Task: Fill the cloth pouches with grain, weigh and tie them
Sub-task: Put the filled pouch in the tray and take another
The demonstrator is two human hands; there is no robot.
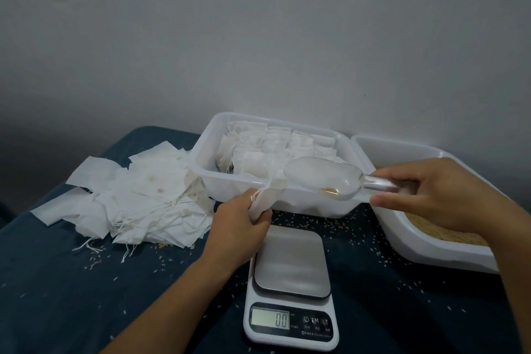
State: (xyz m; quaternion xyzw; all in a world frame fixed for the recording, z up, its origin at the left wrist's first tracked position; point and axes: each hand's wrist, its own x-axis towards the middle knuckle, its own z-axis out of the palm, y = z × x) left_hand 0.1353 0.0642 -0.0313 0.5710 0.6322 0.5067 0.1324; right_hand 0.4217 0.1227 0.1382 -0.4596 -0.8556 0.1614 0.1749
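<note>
Above scale (290, 286): left hand (238, 221) fingers clenched round pouch (265, 198), mouth up. Right hand (439, 195) fingers pinching scoop (324, 177) handle, few grains left inside. Risk: narrow mouth collapses, grains spill onto surface (86, 296) beside scale; pouch underweight.

One camera sits on the person's head. It looks forward and down, close over the tabletop (86, 296), with the scale (291, 290) right below and a wall (258, 23) behind.
</note>
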